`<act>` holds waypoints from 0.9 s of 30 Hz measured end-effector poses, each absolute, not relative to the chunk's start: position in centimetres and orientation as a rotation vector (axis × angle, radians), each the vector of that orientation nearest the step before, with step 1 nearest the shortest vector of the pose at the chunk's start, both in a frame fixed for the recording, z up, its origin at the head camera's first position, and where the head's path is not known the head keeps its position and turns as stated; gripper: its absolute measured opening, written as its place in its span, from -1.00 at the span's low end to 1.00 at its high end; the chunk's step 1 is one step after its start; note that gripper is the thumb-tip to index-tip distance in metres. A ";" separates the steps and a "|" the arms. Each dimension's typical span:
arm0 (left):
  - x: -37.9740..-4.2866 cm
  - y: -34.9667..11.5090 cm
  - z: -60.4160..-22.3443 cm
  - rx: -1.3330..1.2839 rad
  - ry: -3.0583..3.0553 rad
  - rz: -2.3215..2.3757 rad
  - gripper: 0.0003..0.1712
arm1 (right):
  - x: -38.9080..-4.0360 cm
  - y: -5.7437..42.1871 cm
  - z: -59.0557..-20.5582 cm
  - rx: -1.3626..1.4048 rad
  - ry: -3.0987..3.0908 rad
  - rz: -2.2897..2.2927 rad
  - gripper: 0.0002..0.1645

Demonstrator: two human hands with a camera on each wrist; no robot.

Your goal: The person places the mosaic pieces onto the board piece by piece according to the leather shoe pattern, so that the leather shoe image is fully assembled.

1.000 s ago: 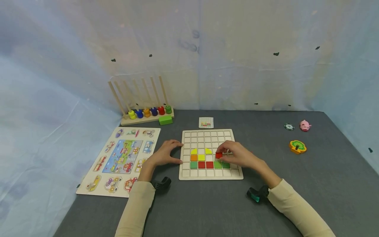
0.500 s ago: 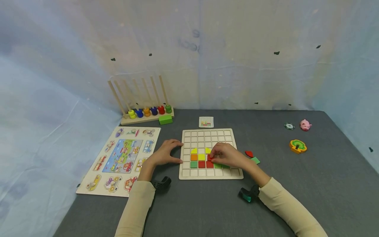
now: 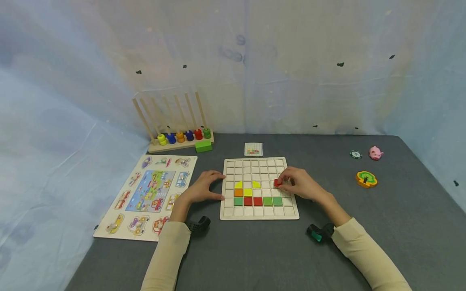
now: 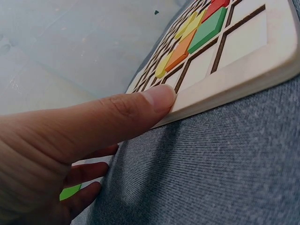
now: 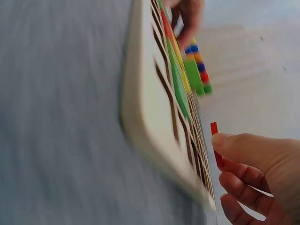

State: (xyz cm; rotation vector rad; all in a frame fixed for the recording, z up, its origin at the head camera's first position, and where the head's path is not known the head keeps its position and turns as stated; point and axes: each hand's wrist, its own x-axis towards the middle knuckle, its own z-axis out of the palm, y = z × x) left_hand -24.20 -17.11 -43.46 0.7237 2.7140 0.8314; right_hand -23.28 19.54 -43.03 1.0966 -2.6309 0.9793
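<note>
A pale wooden grid board (image 3: pixel 258 214) lies in the middle of the table. Set in its cells are yellow pieces, an orange tile (image 3: pixel 238 192) and a row of green and red tiles (image 3: pixel 257 201). My right hand (image 3: pixel 302 184) pinches a red tile (image 5: pixel 216 145) between thumb and fingers, held over the board's right side. At the left edge, my left hand (image 3: pixel 204 188) rests its thumb tip and fingertips against the board's side, fingers spread and holding nothing. The thumb (image 4: pixel 159 97) touches the rim in the left wrist view.
Behind the board lies a small pattern card (image 3: pixel 253 149). A picture puzzle board (image 3: pixel 105 226) lies at left, with a peg stacker (image 3: pixel 178 146) and green block (image 3: pixel 203 146) behind it. At right are a poker chip (image 3: pixel 355 155), a pig figure (image 3: pixel 375 153) and a tree piece (image 3: pixel 366 180).
With the red tile, my right hand first moves left over the board, then back right and farther away. Loose red and green pieces beside the board become hidden behind it. The left hand stays put.
</note>
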 end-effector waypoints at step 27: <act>-24.1 -17.0 -43.2 0.699 2.699 0.839 -0.16 | -22.4 27.1 -42.8 0.788 -2.876 0.940 -0.64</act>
